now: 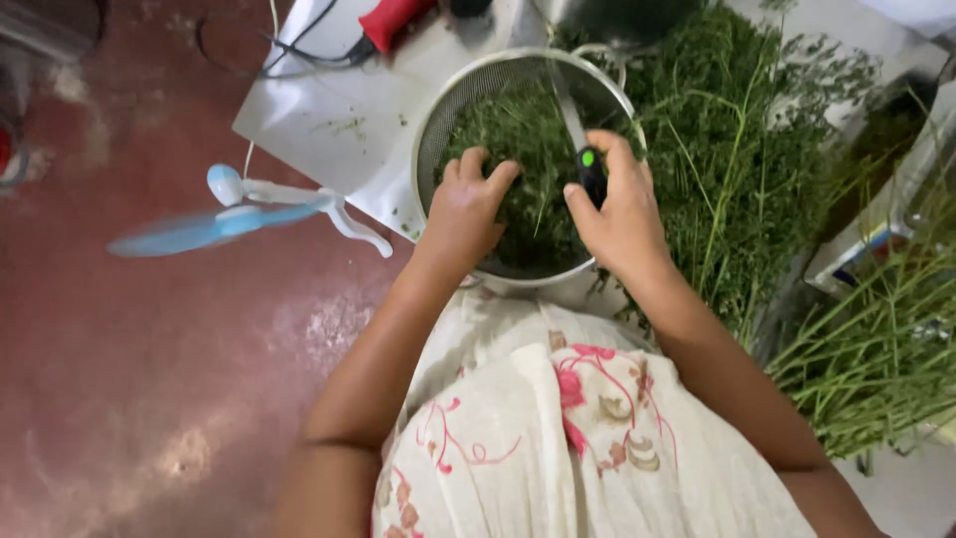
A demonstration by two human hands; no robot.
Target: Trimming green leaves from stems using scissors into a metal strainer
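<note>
In one strainer point(438, 110), two hands, one knife point(590, 171)

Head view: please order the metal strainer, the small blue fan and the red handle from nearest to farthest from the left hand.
From the left hand:
1. Metal strainer, directly under the hand, which rests in the greens inside it.
2. Small blue fan, on the floor to its left.
3. Red handle, at the top edge.

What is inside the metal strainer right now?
The metal strainer holds a heap of chopped green leaves. The left hand presses into them; the right hand holds a black-handled knife over them. The strainer's bottom is covered by the greens.
</note>
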